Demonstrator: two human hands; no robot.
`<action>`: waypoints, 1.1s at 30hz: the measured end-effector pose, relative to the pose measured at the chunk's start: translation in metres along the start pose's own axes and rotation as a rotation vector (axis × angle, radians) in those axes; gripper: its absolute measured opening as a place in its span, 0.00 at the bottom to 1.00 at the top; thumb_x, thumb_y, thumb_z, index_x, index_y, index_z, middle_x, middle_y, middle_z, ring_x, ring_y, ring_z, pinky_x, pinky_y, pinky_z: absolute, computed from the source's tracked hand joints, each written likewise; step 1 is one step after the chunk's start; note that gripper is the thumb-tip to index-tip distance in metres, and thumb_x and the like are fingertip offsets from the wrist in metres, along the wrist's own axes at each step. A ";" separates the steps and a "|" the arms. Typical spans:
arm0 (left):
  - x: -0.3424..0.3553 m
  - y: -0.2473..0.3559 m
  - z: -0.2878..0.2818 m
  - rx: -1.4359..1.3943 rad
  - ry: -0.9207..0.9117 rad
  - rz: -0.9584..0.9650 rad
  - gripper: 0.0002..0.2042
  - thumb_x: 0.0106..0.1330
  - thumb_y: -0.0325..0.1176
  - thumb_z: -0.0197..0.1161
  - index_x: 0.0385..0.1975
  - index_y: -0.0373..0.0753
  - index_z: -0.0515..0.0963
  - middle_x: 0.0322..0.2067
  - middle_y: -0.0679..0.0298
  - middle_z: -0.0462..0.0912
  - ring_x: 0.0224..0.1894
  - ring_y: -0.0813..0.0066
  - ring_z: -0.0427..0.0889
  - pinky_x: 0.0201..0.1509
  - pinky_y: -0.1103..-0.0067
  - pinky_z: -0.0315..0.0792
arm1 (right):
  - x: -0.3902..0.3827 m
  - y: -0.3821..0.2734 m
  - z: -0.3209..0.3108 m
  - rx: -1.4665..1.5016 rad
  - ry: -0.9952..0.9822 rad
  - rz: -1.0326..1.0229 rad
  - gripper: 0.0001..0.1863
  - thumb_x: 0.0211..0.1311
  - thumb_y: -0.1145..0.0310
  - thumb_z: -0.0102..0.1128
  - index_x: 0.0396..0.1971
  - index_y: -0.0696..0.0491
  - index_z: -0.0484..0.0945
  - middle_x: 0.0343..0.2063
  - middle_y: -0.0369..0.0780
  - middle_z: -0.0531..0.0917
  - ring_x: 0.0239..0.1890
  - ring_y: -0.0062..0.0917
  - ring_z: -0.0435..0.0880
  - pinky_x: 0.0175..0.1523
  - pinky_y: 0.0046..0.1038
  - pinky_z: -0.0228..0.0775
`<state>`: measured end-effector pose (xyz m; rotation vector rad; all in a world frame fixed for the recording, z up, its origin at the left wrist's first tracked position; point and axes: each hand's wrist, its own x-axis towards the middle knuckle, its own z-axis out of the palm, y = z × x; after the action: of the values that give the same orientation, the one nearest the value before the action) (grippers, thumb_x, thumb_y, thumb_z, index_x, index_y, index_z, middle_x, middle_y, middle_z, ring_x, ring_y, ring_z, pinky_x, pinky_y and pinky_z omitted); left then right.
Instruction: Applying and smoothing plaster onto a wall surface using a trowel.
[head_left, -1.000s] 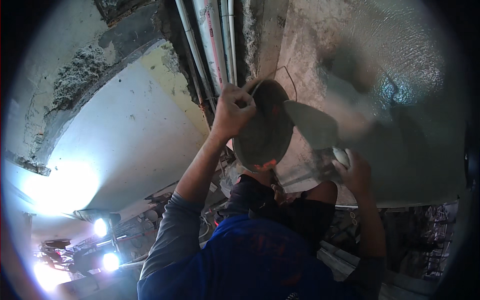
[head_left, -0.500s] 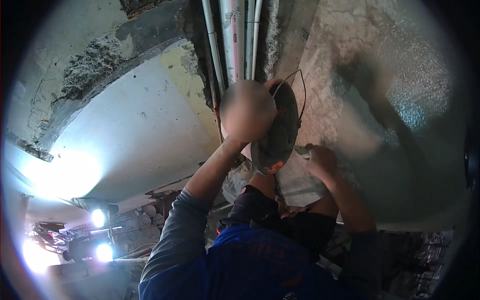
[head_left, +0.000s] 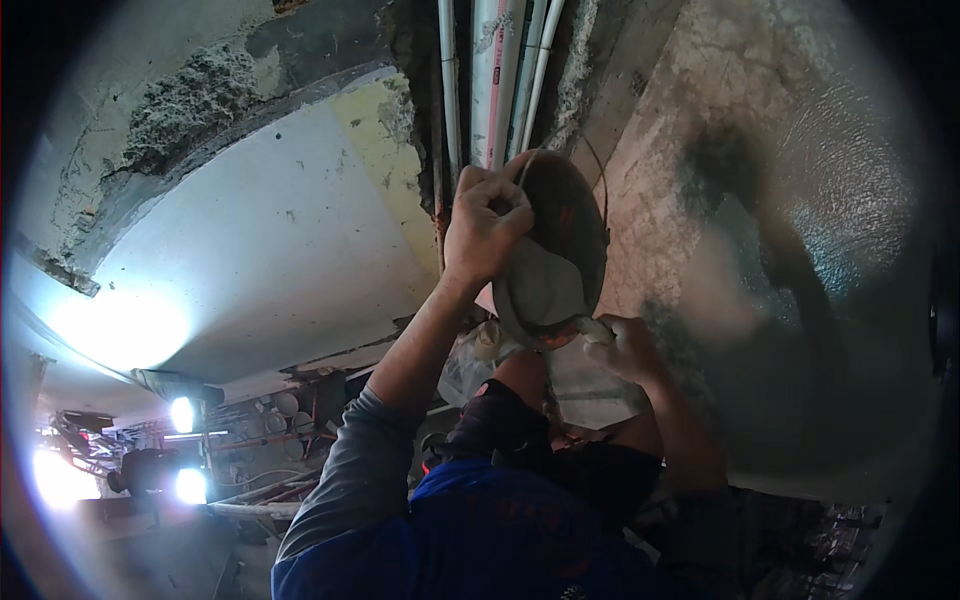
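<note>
1. Two hands at work: your left hand [head_left: 487, 228] has its fingers curled closed at the left edge of the bucket [head_left: 568, 195]; whether they grip rim or wire handle, you cannot tell from this view.
2. Your right hand [head_left: 632, 350], fingers wrapped round the pale handle of the trowel [head_left: 545, 285], sits just beyond the bucket's lower right rim.
3. Step in hand, as judged: scooping with the blade, which lies inside the bucket, whose mouth faces you. Your next move calls for a steady bucket and a level blade as it clears the rim.
4. Compare one second earlier: the blade was outside, right of the bucket; now it is within.
</note>
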<state>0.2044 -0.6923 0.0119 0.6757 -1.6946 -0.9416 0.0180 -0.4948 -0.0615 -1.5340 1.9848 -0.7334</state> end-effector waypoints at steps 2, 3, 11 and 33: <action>0.001 -0.013 0.004 -0.048 0.031 -0.083 0.07 0.46 0.28 0.64 0.23 0.31 0.78 0.32 0.58 0.73 0.38 0.68 0.73 0.45 0.76 0.69 | -0.004 0.014 -0.005 0.053 -0.009 0.048 0.16 0.43 0.63 0.65 0.32 0.57 0.80 0.22 0.46 0.81 0.27 0.31 0.83 0.36 0.32 0.73; 0.002 -0.019 0.007 -0.081 0.058 -0.168 0.07 0.45 0.28 0.64 0.22 0.31 0.77 0.32 0.58 0.73 0.40 0.67 0.73 0.46 0.76 0.68 | -0.006 0.019 -0.009 0.121 -0.023 0.091 0.16 0.43 0.64 0.66 0.31 0.58 0.80 0.21 0.45 0.80 0.25 0.27 0.81 0.35 0.32 0.72; 0.009 -0.040 0.050 -0.213 0.235 -0.210 0.03 0.45 0.25 0.61 0.16 0.33 0.76 0.27 0.63 0.72 0.39 0.72 0.71 0.44 0.79 0.64 | -0.006 0.048 -0.047 0.085 0.213 0.124 0.15 0.46 0.64 0.66 0.29 0.60 0.78 0.19 0.42 0.78 0.22 0.23 0.77 0.31 0.30 0.70; -0.110 -0.136 -0.056 0.254 0.356 -0.326 0.04 0.45 0.25 0.60 0.15 0.32 0.73 0.26 0.63 0.66 0.30 0.70 0.68 0.35 0.77 0.63 | 0.095 0.041 -0.231 0.629 0.579 0.312 0.12 0.57 0.63 0.64 0.31 0.54 0.74 0.18 0.36 0.76 0.14 0.21 0.74 0.17 0.26 0.68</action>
<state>0.2896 -0.6913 -0.1507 1.2417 -1.4190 -0.7738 -0.1907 -0.5554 0.0683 -0.6655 2.0080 -1.5997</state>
